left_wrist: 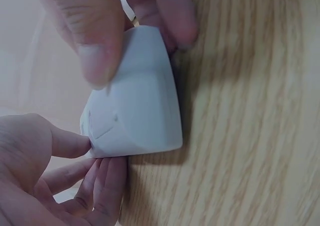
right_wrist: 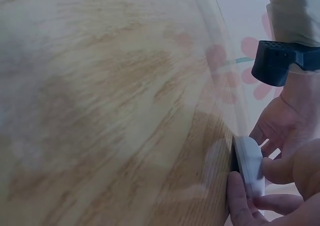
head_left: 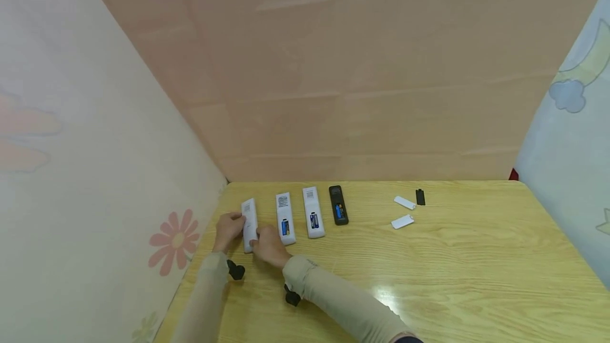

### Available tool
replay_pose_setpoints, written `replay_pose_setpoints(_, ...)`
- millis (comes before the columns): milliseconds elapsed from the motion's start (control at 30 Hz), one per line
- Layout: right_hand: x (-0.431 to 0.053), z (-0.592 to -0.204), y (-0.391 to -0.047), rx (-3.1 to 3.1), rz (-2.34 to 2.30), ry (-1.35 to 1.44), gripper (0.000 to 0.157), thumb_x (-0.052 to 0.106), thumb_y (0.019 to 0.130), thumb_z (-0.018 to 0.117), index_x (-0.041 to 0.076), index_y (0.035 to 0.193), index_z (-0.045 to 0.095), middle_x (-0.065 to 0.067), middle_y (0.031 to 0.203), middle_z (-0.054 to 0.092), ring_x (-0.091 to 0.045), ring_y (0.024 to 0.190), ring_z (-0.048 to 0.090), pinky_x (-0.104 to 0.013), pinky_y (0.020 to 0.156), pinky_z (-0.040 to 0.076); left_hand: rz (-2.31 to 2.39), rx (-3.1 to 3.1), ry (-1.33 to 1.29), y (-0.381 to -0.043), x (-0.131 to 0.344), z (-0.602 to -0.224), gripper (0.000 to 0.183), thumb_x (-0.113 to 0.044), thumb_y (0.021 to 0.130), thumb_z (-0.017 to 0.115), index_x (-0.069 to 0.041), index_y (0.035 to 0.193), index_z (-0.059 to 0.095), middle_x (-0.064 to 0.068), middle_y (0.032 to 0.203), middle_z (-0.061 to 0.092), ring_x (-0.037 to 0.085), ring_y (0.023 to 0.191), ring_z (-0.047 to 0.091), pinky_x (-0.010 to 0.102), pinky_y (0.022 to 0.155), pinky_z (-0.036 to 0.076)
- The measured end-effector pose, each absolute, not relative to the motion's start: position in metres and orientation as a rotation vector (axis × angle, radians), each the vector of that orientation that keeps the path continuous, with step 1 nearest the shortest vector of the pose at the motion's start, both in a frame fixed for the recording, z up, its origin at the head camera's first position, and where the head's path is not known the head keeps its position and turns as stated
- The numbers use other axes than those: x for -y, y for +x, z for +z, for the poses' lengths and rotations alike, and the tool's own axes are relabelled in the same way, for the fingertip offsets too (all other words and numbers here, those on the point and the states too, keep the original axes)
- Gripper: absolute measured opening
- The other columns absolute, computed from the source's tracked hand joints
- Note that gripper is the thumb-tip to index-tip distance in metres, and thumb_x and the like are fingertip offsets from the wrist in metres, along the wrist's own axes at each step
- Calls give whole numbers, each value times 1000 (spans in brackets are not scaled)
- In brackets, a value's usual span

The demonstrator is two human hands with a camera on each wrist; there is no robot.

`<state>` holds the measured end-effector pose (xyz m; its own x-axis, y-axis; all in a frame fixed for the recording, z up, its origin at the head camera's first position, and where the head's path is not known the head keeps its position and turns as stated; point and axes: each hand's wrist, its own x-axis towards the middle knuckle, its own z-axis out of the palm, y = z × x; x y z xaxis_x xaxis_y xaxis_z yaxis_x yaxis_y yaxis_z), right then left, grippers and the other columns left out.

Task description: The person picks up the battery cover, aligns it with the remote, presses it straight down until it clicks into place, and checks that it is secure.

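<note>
A white remote control (head_left: 250, 226) lies back side up at the left of the table, its battery cover in place. My left hand (head_left: 229, 229) grips its left side, thumb and fingers about the edge. On the right side near the close end, my right hand (head_left: 270, 246) pinches it. The left wrist view shows the near end of the remote (left_wrist: 142, 106) close up, with the right hand (left_wrist: 95, 31) above in the picture and the left hand (left_wrist: 30, 166) below. In the right wrist view, right-hand fingers (right_wrist: 240, 201) touch the lower edge of the remote (right_wrist: 250, 166).
Right of it lie two white remotes (head_left: 283, 210) (head_left: 312, 205) and a black remote (head_left: 335, 197), their battery compartments uncovered with blue batteries inside. Farther right are two white battery covers (head_left: 404, 202) (head_left: 402, 222) and a black cover (head_left: 420, 197). Walls (head_left: 181, 189) border the table (head_left: 429, 279).
</note>
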<state>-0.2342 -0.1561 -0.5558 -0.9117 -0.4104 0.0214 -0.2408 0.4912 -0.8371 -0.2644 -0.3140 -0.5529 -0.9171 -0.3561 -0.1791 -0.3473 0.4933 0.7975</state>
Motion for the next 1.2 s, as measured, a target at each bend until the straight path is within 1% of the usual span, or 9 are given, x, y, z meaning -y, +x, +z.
replay_pose_setpoints(133, 157, -555, -234, -2580, -1348, -561, 14, 11, 94, 70, -3, 93, 71, -2, 71, 56, -11, 61, 50, -22, 50, 42, -1386, 2745, 632, -265, 315, -552, 40, -20, 97, 58, 6, 126, 65, 25, 123, 65, 27, 95, 67, 28, 70, 56)
replay_pose_setpoints(433, 154, -552, -234, -2646, -1187, -564, 23, 17, 95, 69, 8, 76, 61, -3, 75, 51, -13, 63, 48, -23, 50, 41, -1394, 2765, 594, -266, 319, -551, 41, -23, 98, 59, 5, 127, 64, 25, 127, 64, 27, 97, 68, 31, 78, 56)
replay_pose_setpoints(600, 153, -552, -235, -2652, -1161, -596, 23, 18, 96, 68, 8, 77, 62, -3, 76, 51, -14, 66, 48, -24, 51, 41, -1399, 2765, 584, -266, 318, -552, 41, -24, 99, 58, 6, 126, 64, 26, 129, 63, 25, 97, 68, 31, 77, 56)
replay_pose_setpoints(733, 152, -553, -234, -2660, -1152, -606, 17, 17, 96, 68, 2, 89, 68, -6, 82, 54, -15, 72, 48, -25, 57, 42, -1409, 2763, 589, -266, 318, -553, 42, -24, 98, 59, 6, 126, 64, 26, 128, 63, 23, 92, 69, 29, 74, 56)
replay_pose_setpoints(833, 151, -552, -232, -2651, -1165, -594, 22, 17, 96, 67, -3, 104, 69, -9, 90, 58, -15, 77, 49, -26, 62, 44, -1392, 2773, 580, -267, 319, -554, 41, -24, 98, 59, 7, 125, 64, 27, 126, 64, 26, 93, 69, 32, 76, 57)
replay_pose_setpoints(933, 149, -550, -231, -2645, -1177, -609, 26, 17, 96, 66, -4, 111, 68, -10, 95, 61, -15, 80, 50, -26, 65, 45, -1371, 2787, 587, -267, 317, -554, 41, -23, 98, 58, 6, 126, 62, 26, 126, 63, 30, 101, 66, 38, 84, 56)
replay_pose_setpoints(1000, 147, -548, -230, -2638, -1193, -630, 26, 17, 97, 66, -4, 111, 68, -11, 96, 62, -16, 82, 52, -28, 67, 47, -1363, 2786, 568, -268, 315, -552, 42, -22, 97, 58, 7, 127, 60, 26, 126, 62, 34, 107, 63, 44, 89, 54)
replay_pose_setpoints(1100, 143, -545, -229, -2626, -1234, -651, 30, 17, 97, 66, -5, 117, 66, -14, 105, 65, -19, 90, 56, -31, 76, 52, -1319, 2772, 519, -267, 310, -548, 44, -23, 96, 59, 7, 128, 58, 27, 128, 60, 38, 115, 58, 50, 96, 50)
replay_pose_setpoints(1200, 140, -543, -228, -2612, -1285, -672, 36, 16, 96, 67, -5, 125, 64, -15, 108, 65, -19, 95, 57, -32, 82, 53, -1273, 2744, 460, -266, 304, -543, 47, -22, 95, 60, 9, 131, 56, 29, 131, 58, 42, 121, 55, 54, 100, 47)
